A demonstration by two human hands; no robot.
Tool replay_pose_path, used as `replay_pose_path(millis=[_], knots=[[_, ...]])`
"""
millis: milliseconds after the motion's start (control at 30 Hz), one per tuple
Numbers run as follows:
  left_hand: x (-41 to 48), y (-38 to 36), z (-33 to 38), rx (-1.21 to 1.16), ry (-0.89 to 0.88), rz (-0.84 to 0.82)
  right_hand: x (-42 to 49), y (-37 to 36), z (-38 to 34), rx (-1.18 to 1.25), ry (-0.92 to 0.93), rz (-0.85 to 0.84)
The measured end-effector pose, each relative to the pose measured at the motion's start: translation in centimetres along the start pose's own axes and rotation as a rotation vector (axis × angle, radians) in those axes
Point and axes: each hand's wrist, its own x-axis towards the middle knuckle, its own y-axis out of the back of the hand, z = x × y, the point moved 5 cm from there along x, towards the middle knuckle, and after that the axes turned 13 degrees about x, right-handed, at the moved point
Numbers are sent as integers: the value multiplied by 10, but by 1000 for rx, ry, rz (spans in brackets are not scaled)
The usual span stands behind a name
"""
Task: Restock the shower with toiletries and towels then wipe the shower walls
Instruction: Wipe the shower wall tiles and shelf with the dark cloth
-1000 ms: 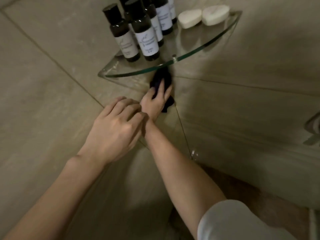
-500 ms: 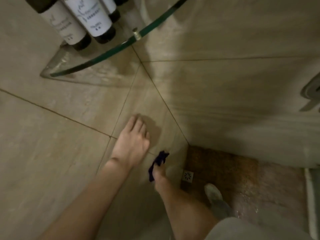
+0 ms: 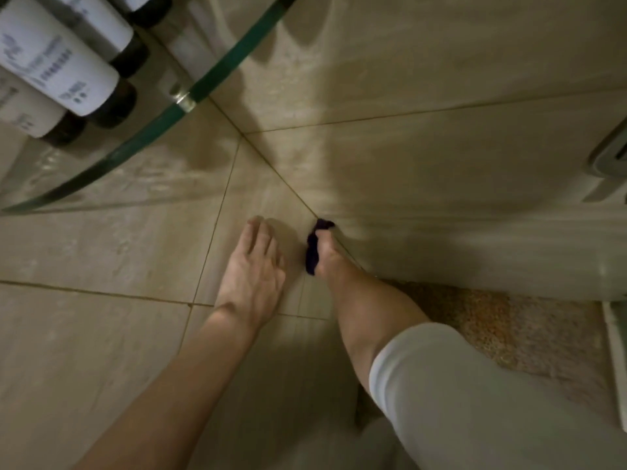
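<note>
My right hand (image 3: 326, 261) is curled round the dark purple cloth (image 3: 310, 257), jammed low in the wall corner (image 3: 271, 166) below the glass shelf (image 3: 217, 71), left hand (image 3: 252, 273) flat and open on the tile (image 3: 118, 249); I'd press firmly along that corner, overlapping strokes.

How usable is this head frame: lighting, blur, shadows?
Head view: dim, warm light overall; head view, top left: bottles are soft, labels unreadable; head view, centre: broad soft shadows fall on the wall under the glass shelf; head view: the dark cloth in the right hand shows no texture; left hand is fairly sharp.
</note>
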Motion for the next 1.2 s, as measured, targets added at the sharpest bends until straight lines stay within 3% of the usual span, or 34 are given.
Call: replay_pose_path(millis=[133,333,433,500,533,600,700,967,1100,1200], knots=[[5,-4,-4,1,10,-41,43,8,-10,-196,64,94],[2,-8,-3,5,44,-39,41,29,23,-270,-76,190],[0,-12,-2,42,8,-43,65,40,15,-113,-75,217],[0,-11,0,37,15,-37,73,42,-7,109,-8,302],[3,-12,1,21,28,-41,66,36,-19,339,-14,334],[7,-10,2,-24,35,-36,40,13,-46,720,-19,282],[8,-6,3,-94,71,-40,7,-15,-60,882,-34,257],[-5,-3,1,-224,96,-29,-70,-64,-69,883,-132,-82],[-13,-3,-10,-535,93,127,-106,-68,-82,762,-139,-238],[-24,-4,-19,-873,88,154,-128,-66,-95,626,-116,-275]])
